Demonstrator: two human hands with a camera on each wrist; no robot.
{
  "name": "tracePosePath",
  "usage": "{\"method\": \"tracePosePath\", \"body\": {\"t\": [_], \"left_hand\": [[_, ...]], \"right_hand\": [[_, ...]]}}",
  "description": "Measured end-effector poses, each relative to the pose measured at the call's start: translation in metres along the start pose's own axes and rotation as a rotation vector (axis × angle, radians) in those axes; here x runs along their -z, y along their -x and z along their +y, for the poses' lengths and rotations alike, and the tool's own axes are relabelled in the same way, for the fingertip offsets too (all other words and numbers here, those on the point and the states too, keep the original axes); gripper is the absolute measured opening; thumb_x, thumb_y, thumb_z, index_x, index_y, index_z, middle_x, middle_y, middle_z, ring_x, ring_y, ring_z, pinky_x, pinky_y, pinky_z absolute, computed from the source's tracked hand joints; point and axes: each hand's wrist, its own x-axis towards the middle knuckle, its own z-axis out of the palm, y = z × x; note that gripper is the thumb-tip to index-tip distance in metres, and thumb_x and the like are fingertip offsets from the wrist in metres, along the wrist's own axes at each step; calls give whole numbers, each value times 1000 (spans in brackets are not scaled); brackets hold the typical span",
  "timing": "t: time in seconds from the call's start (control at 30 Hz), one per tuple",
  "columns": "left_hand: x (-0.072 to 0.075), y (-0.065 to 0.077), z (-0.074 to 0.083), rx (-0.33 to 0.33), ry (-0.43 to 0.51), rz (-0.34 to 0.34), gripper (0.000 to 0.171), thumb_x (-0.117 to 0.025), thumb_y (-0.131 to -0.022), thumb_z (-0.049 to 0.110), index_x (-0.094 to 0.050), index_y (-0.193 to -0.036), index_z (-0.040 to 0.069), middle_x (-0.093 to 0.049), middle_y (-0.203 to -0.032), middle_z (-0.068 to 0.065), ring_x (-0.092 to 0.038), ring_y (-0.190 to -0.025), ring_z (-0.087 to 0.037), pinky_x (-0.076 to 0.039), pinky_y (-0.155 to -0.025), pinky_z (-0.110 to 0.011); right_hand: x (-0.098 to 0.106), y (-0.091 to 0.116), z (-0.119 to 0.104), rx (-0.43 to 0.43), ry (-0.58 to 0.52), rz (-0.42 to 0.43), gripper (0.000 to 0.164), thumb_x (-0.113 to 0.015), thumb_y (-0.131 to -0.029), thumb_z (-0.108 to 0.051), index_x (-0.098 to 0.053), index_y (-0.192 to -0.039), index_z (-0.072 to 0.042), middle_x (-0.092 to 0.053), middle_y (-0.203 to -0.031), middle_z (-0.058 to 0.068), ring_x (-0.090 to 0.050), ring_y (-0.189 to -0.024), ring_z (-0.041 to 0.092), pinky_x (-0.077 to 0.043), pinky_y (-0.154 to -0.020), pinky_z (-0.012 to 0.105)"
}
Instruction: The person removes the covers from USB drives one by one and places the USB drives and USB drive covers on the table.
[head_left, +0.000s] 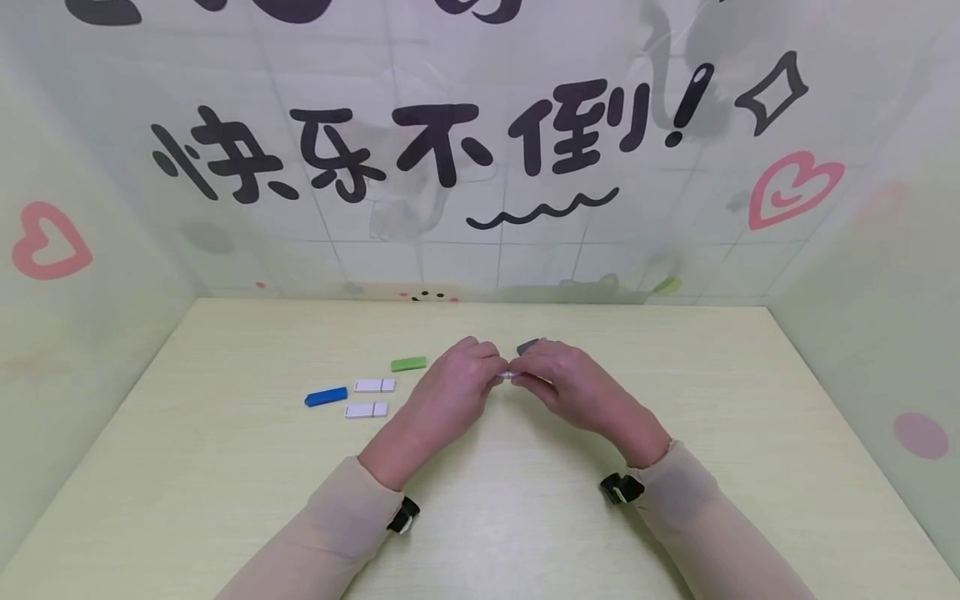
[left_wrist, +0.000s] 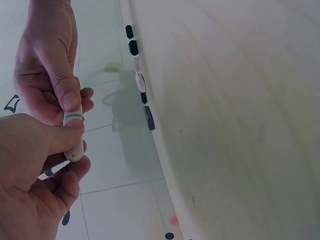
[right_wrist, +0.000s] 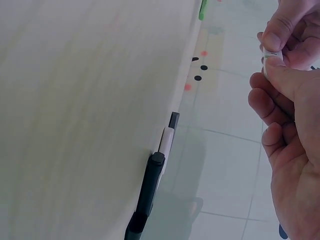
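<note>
Both hands meet over the middle of the table on a small white capped stick that looks like a USB flash drive [left_wrist: 75,150]. It has a green line across it and a small hole near its rounded end. My left hand [head_left: 456,379] pinches the rounded end between thumb and fingers. The other end is pinched by my right hand [right_wrist: 302,125], with the thumb on top. In the head view, fingers cover most of the drive. Left of the hands lie two white sticks [head_left: 374,386], a green one [head_left: 408,364] and a blue one [head_left: 326,397].
A dark grey stick [head_left: 528,345] shows partly behind the right hand. Several dark and light pieces, including a white one [left_wrist: 140,82], lie along the table in the left wrist view. A printed sheet [head_left: 480,200] stands behind the pale table [head_left: 495,517].
</note>
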Motion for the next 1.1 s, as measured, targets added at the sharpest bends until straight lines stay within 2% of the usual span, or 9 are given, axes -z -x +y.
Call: {"method": "tracePosePath", "body": {"t": [0.63, 0.87, 1.1], "left_hand": [[2, 0, -1, 3, -7, -36, 15, -81, -91, -5, -81, -101, 6, -70, -89, -1, -58, -81, -20, -54, -77, -29], [2, -1, 0, 23, -16, -29, 13, -80, -92, -3, -80, -103, 5, -69, -91, -2, -58, -83, -20, -54, -77, -27], [3, -1, 1, 27, -8, -23, 13, -80, -92, -3, -80, -103, 5, -68, -91, -2, -56, -81, -21, -52, -75, -28]], "right_hand": [[1, 0, -1, -13, 7, -33, 12, -79, -96, -3, -78, -108, -5, -73, -98, 2, -65, -88, 16, -58, -82, 31], [4, -3, -3, -45, 42, -37, 13, -79, -95, -4, -77, -108, -4, -76, -100, 3, -70, -94, 20, -59, -87, 35], [5, -3, -3, -46, 48, -29, 13, -80, -95, -3, -77, -107, -4, -76, -100, 3, -70, -94, 20, -59, -86, 35]]}}
